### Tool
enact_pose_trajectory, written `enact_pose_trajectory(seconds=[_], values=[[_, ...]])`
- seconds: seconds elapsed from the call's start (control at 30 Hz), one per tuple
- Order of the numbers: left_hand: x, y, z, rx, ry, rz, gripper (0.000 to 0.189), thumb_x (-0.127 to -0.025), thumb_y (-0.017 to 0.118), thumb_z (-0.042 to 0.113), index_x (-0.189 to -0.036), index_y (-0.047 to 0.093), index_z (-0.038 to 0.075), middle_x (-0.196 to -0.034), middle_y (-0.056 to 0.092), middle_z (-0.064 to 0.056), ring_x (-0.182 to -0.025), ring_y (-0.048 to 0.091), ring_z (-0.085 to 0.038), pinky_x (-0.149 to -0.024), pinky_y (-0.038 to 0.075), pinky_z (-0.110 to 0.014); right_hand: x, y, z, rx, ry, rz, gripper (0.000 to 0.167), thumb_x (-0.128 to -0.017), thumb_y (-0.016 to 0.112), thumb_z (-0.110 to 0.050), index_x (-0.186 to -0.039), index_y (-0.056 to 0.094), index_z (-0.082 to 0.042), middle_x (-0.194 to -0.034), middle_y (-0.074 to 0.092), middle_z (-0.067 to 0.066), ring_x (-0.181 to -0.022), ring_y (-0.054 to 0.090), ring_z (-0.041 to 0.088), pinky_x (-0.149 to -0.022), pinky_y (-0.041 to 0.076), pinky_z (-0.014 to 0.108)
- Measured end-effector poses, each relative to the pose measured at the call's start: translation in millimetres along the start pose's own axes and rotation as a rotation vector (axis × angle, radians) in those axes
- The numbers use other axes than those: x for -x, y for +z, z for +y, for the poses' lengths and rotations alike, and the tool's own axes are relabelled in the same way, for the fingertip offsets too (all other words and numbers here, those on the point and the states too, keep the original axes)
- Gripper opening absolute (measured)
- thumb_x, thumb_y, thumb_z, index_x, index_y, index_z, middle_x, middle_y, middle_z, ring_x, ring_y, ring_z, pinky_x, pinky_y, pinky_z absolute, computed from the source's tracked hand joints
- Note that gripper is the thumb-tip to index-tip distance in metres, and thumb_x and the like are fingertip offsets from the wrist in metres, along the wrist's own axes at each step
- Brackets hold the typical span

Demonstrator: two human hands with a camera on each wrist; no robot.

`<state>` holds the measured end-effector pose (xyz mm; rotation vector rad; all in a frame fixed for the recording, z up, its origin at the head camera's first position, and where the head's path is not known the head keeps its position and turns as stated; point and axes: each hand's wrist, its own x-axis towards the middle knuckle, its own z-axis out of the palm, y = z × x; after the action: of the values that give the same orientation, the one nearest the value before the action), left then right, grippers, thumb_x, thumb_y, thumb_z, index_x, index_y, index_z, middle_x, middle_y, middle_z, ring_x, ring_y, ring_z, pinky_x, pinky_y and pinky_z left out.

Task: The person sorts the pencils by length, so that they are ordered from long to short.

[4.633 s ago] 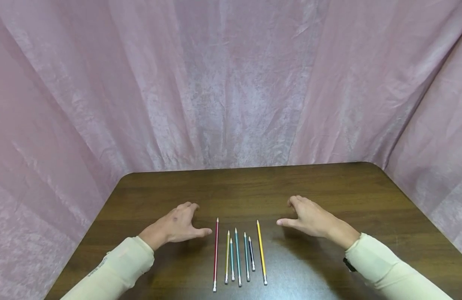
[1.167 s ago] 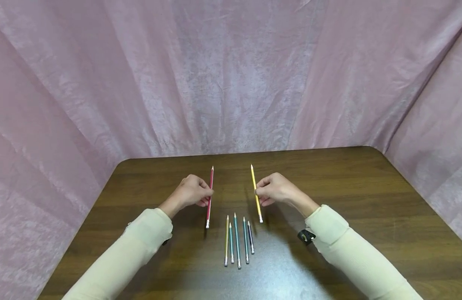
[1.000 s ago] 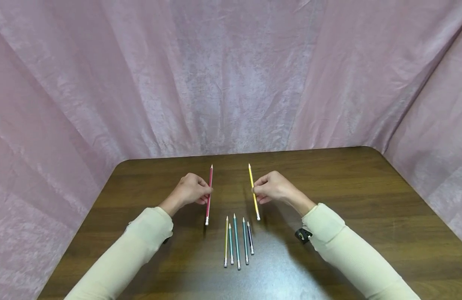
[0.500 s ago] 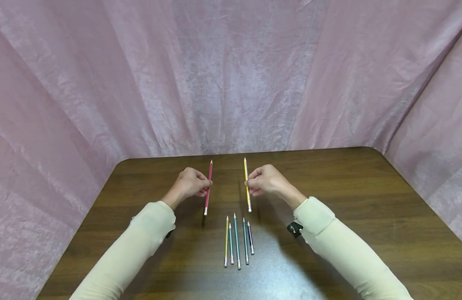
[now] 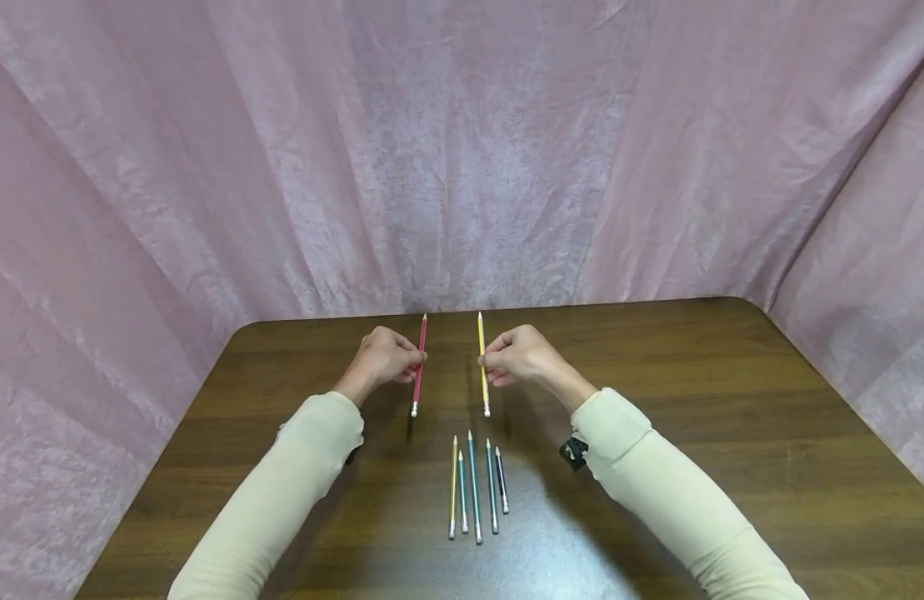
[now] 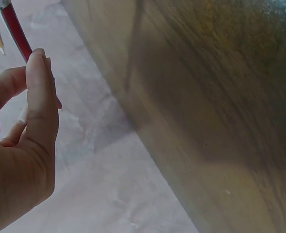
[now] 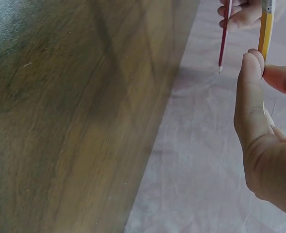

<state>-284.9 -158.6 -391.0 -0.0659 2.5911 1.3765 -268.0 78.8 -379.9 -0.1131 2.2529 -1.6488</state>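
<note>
In the head view my left hand (image 5: 387, 357) pinches a red pencil (image 5: 419, 387) near its middle, point facing away from me. Opposite it, my right hand (image 5: 523, 357) pinches a yellow pencil (image 5: 484, 383) in the same way. Both pencils are held above the table, side by side with a gap between them. In the left wrist view, thumb and fingers close round the red pencil (image 6: 16, 31); the right wrist view has the yellow pencil (image 7: 265, 34) between thumb and fingertips. Nearer me, several pencils lie in a row, among them a teal pencil (image 5: 473, 492) and a short dark pencil (image 5: 501, 482).
The brown wooden table (image 5: 656, 367) has rounded far corners. A pink curtain (image 5: 462, 167) hangs behind its far edge and along both sides. A black wrist device (image 5: 574, 452) shows below the right sleeve.
Both hands first hovered open beside the row, then took the red and yellow outer pencils. Since then they have carried them farther away, the right hand also moving left towards the other.
</note>
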Motion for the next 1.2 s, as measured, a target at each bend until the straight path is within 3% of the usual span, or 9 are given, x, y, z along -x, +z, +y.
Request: enact_pose_trajectory(seconds=[0.3,0.5,0.83,1.2], values=[[-17.6,4.2,-5.3,0.042,-0.038,0.049,0.019,-0.091,0.072,0.006,-0.1,0.073,-0.011,-0.073,0.072,-0.011,-0.052,0.066,-0.009,-0.059,0.062,-0.027,-2.2,3,1,-0.006,-0.004,0.016,0.014,-0.09,0.069,0.001,-0.099,0.065,0.011,-0.077,0.07,0.014,-0.063,0.069,0.017,-0.073,0.063,0.039],[-31.4,8.6,-9.6,0.011,-0.051,0.076,0.016,-0.09,0.074,0.006,-0.094,0.075,-0.009,-0.066,0.071,-0.008,-0.05,0.065,-0.01,-0.059,0.063,-0.03,-2.1,6,1,0.001,-0.018,0.016,0.014,-0.09,0.069,0.001,-0.098,0.066,0.012,-0.084,0.072,0.021,-0.062,0.069,0.017,-0.075,0.063,0.041],[-43.6,6.4,-23.3,-0.022,-0.118,0.101,0.013,-0.087,0.076,0.007,-0.089,0.075,-0.006,-0.065,0.07,-0.007,-0.048,0.063,-0.009,-0.056,0.061,-0.027,-4.0,9,0,0.02,-0.022,0.048,0.012,-0.09,0.07,0.001,-0.097,0.067,0.01,-0.076,0.071,0.013,-0.061,0.068,0.016,-0.066,0.064,0.033],[-59.2,9.1,-35.6,-0.022,-0.22,0.144,0.009,-0.085,0.076,0.004,-0.084,0.075,-0.004,-0.054,0.065,-0.007,-0.041,0.06,-0.009,-0.048,0.058,-0.024,-9.9,11,-1,0.038,-0.027,0.036,0.011,-0.09,0.07,0.0,-0.096,0.068,0.009,-0.078,0.072,0.015,-0.061,0.068,0.016,-0.068,0.064,0.033]])
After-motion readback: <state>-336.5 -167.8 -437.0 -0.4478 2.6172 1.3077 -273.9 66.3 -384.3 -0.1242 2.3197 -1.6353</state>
